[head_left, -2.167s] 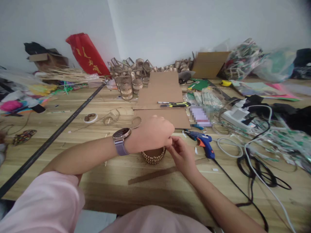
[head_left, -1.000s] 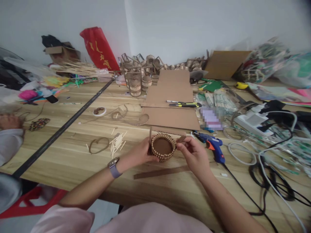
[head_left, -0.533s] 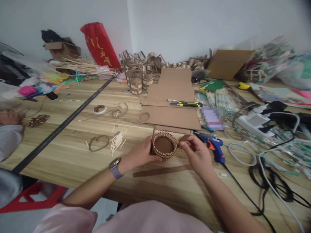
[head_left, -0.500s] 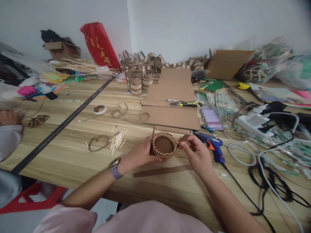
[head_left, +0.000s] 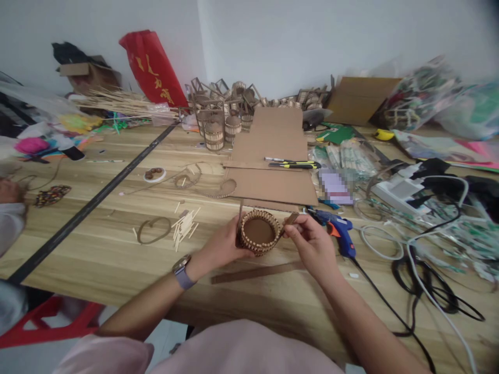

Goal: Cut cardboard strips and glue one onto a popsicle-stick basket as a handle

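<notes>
My left hand (head_left: 228,240) is wrapped round the left side of a small round basket (head_left: 260,231), built of short pale sticks and brown strips with a brown base. Between the thumb and fingers of my right hand (head_left: 312,240) is a brown cardboard strip (head_left: 289,222), which runs to the basket's right side. Another brown strip (head_left: 253,272) lies flat on the table just below both hands. Left of the basket are a loose pile of short sticks (head_left: 184,228) and a curled strip (head_left: 154,231). A blue glue gun (head_left: 339,231) rests right of my right hand.
Cardboard sheets (head_left: 273,182) lie beyond the basket, with utility knives (head_left: 294,164) on top. Several finished lantern-like baskets (head_left: 214,134) stand at the back. Cables (head_left: 419,291) and a power strip (head_left: 403,187) crowd the right. Another person's hand (head_left: 10,191) is at the far left.
The view has shifted slightly. My right hand has tilted the strip, so more of it shows against the basket's right side. My left hand keeps its hold on the basket.
</notes>
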Demonstrator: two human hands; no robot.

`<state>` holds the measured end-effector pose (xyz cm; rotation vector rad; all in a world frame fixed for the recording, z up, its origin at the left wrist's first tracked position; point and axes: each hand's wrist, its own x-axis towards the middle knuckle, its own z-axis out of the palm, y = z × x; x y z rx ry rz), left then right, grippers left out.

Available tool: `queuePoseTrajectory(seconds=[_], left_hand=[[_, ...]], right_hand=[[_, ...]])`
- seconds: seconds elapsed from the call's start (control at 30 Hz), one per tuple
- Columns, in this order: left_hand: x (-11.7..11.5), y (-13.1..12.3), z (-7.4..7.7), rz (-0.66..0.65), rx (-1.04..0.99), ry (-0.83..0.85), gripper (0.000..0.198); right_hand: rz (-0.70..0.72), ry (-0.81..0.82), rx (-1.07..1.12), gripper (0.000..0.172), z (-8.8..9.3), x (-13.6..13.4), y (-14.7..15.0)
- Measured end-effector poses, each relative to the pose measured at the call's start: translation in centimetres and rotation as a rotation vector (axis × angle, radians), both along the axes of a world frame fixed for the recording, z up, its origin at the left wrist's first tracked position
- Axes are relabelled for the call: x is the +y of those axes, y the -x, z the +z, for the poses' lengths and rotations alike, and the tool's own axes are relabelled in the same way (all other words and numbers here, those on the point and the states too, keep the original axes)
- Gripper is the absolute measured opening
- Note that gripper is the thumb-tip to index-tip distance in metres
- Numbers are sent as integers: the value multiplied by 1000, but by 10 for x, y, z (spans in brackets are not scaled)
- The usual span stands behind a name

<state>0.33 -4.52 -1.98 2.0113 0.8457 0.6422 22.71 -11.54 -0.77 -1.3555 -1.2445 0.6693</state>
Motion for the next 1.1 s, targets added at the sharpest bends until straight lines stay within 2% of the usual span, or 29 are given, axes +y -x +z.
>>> queuePoseTrajectory(seconds=[0.23, 0.57, 0.67, 0.77, 0.93, 1.1], left_hand=[[-2, -1, 1, 16, 1, -25, 91], [-2, 1, -6, 14, 36, -42, 86], [-1, 7, -3, -25, 49, -63, 88], [-1, 17, 8, 30, 85, -116, 91], [-7, 23, 30, 139, 17, -252, 44], [-11, 11, 37, 156, -13, -331, 33]], right_hand=[[6, -7, 1, 31, -1, 1, 0], [2, -34, 1, 32, -2, 1, 3], [-3, -39, -7, 31, -3, 0, 2], [-7, -45, -14, 30, -3, -1, 1], [-12, -48, -24, 29, -6, 0, 0], [2, -52, -28, 31, -6, 3, 0]])
